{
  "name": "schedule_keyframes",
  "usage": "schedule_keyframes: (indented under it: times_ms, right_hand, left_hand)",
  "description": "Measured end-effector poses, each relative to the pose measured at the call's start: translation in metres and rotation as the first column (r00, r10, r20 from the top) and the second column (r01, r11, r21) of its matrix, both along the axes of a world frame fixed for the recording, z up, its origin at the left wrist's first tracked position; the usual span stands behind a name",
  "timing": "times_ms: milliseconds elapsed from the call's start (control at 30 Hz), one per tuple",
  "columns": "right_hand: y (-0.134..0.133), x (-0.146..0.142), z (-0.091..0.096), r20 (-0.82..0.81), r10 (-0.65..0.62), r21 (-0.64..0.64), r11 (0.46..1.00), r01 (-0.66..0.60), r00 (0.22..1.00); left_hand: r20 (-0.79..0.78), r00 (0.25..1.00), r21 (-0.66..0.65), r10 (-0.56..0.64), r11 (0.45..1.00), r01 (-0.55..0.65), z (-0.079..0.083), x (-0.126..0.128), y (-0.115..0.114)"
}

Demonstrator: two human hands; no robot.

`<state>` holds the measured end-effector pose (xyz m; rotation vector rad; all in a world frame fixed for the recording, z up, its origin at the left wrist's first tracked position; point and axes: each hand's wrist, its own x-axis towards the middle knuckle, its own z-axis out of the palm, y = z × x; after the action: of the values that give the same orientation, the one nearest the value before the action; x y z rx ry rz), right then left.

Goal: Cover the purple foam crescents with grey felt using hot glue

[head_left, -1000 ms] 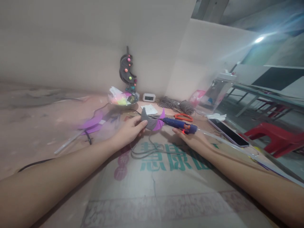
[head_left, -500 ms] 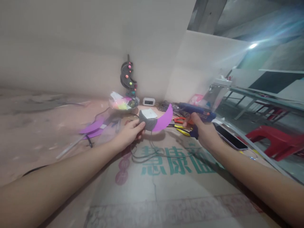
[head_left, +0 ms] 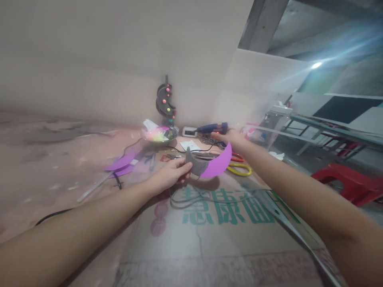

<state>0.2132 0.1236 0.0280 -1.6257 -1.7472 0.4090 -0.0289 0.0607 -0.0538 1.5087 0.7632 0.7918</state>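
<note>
My left hand (head_left: 176, 172) pinches a purple crescent (head_left: 218, 163) by its left end, which is wrapped in grey cord (head_left: 198, 167); the right end is bare. The crescent is held just above the printed sheet on the table. Farther back, my right hand (head_left: 232, 138) grips a blue glue gun (head_left: 211, 128), its nozzle pointing left in front of a small white clock (head_left: 189, 132). Part of the gun's handle is hidden by the fingers. Loose grey cord (head_left: 185, 206) curls on the sheet below the crescent.
Yellow-handled (head_left: 241, 170) and red-handled tools lie right of the crescent, by a white paper (head_left: 190, 146). At the back stand a bowl (head_left: 160, 138) and a dark crescent ornament (head_left: 164, 99). More purple crescents (head_left: 121, 161) lie left; a red stool (head_left: 347, 181) is right.
My right hand has carried the glue gun back and to the left, close to the clock. The wrapped crescent in my left hand sits lower, apart from the white paper. The camera has shifted slightly.
</note>
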Motion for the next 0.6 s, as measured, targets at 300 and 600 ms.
schedule_keyframes:
  times_ms: [300,600]
  right_hand:
    - [0.039,-0.018,-0.045,0.057,0.112,-0.134,0.985,-0.104,0.992]
    - [0.011,0.014,-0.037,0.282,0.029,-0.031,0.999,-0.021,0.959]
  left_hand:
    - [0.035,0.999,-0.037,0.031,0.999,-0.030,0.000,0.001,0.003]
    - [0.011,0.995,-0.036,0.101,0.994,-0.100,0.005,-0.001,0.004]
